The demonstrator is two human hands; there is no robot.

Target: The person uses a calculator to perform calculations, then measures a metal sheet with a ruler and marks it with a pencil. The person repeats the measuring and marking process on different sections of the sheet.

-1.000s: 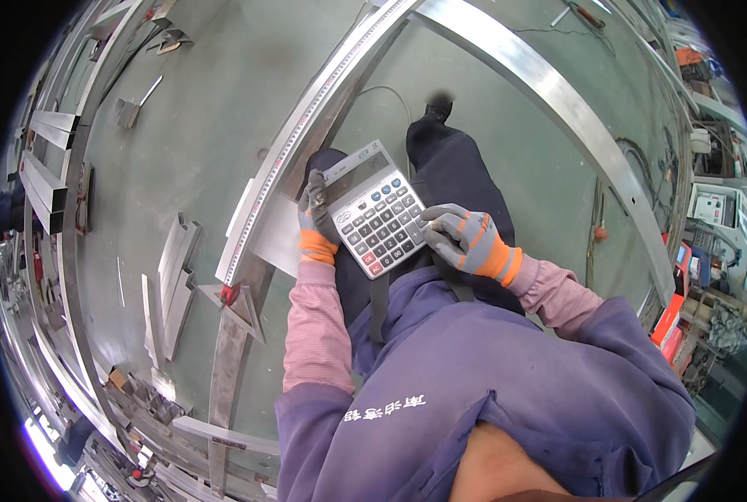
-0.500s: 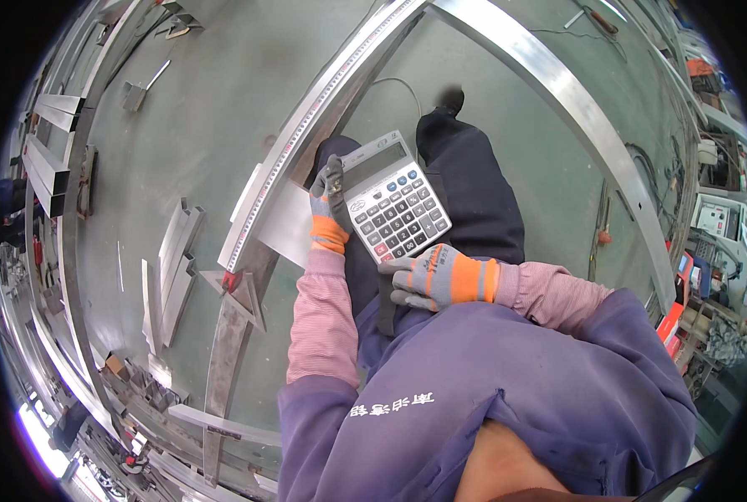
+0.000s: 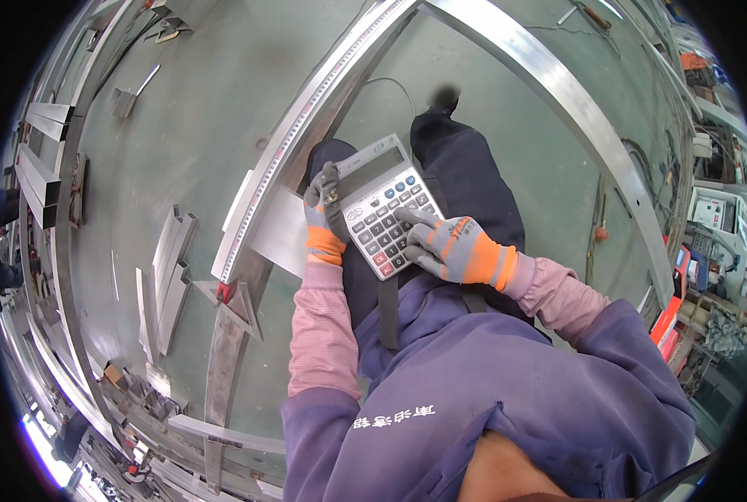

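Observation:
A silver desk calculator [image 3: 372, 195] with dark keys and a few blue and red ones lies tilted above my lap, its display at the far end. My left hand [image 3: 321, 209], in a grey and orange work glove, is closed on its left edge, the thumb over the front. My right hand [image 3: 457, 248], gloved alike, reaches over the calculator's right side. Its index finger is stretched out onto the keys and it holds nothing. Those fingers hide part of the keypad; whether a key is pressed down cannot be seen.
Left of my legs a long metal bar carries a measuring tape [image 3: 278, 155], with a white sheet [image 3: 279, 237] beside it. A curved metal bar [image 3: 549, 79] arches ahead and right. Metal profiles [image 3: 174, 284] lie on the floor at left; tools and equipment crowd the right.
My right hand has moved forward from below the calculator's near edge onto its keys, index finger extended. The left hand keeps its hold, and the view has shifted slightly.

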